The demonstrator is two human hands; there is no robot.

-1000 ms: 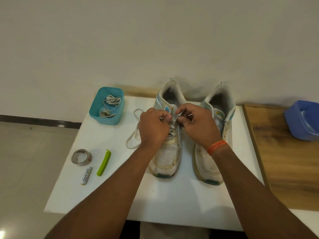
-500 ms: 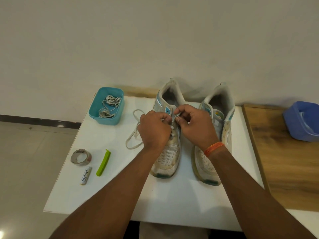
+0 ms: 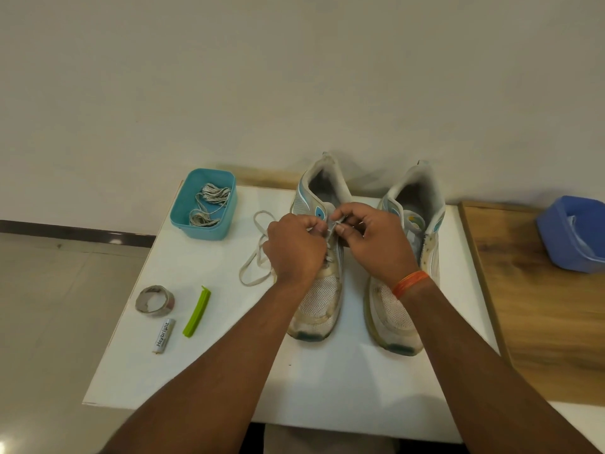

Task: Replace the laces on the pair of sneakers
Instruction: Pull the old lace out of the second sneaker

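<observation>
Two worn white sneakers with teal trim stand toes toward me on the white table (image 3: 203, 365). Both my hands are over the upper eyelets of the left sneaker (image 3: 319, 299). My right hand (image 3: 373, 244) pinches the tip of a white lace (image 3: 258, 257) between thumb and forefinger. My left hand (image 3: 296, 250) has its fingers curled at the eyelets right beside that tip, holding the lace there. The slack of the lace loops on the table to the left of the shoe. The right sneaker (image 3: 409, 250) stands unlaced, partly behind my right wrist.
A teal box (image 3: 183, 211) holding grey laces (image 3: 211, 204) sits at the back left. Near the left edge lie a tape roll (image 3: 154, 299), a battery (image 3: 163, 335) and a green clip (image 3: 197, 311). A wooden surface (image 3: 550, 322) with a blue tub (image 3: 573, 234) adjoins on the right.
My right hand has shifted slightly up and left with the lace tip, closer to my left hand. The sneakers and the other items have stayed put.
</observation>
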